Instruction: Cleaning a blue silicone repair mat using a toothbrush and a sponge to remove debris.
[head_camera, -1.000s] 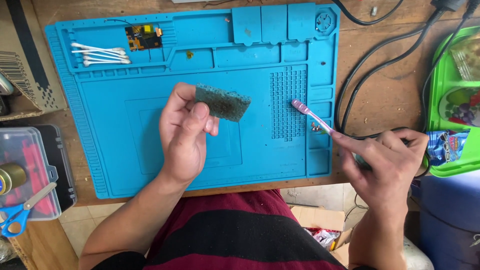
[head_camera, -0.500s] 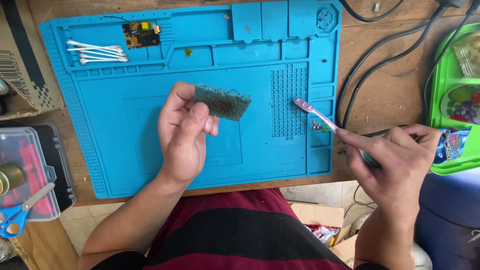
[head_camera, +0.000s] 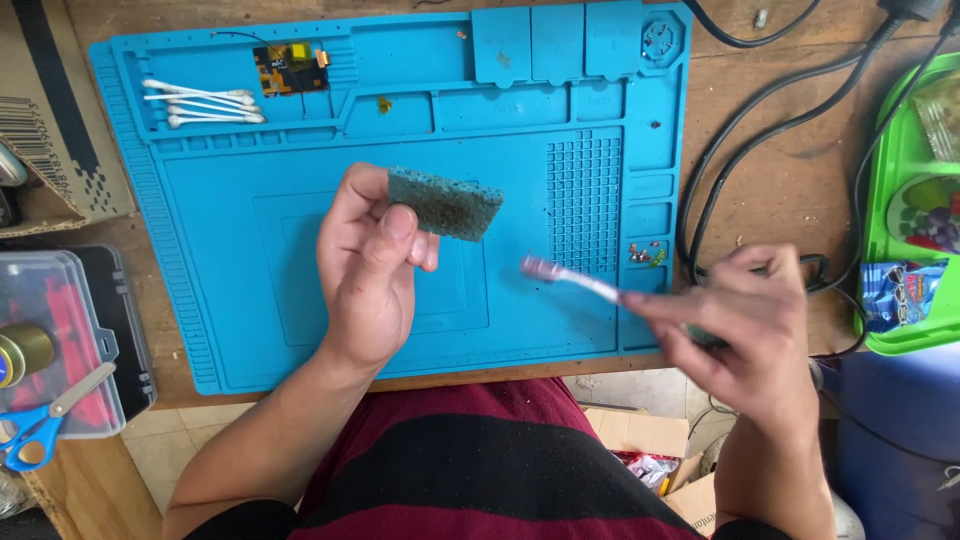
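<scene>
My left hand (head_camera: 372, 272) pinches a small green circuit board (head_camera: 446, 203) by its left end and holds it flat above the middle of the blue work mat (head_camera: 250, 250). My right hand (head_camera: 752, 335) grips a toothbrush (head_camera: 568, 279) by the handle. The blurred brush head points left, just below and to the right of the board, apart from it. Both hands hover over the mat.
Cotton swabs (head_camera: 200, 104) and a small yellow-black circuit module (head_camera: 290, 68) lie in the mat's top-left trays. Black cables (head_camera: 740, 170) run on the wooden table at right, next to a green tray (head_camera: 905, 200). At left: a clear box (head_camera: 50, 340), blue scissors (head_camera: 40, 425), a cardboard box (head_camera: 50, 110).
My right hand has swung the toothbrush down and to the left, bringing its head nearer the board. My left hand and the board have stayed in place.
</scene>
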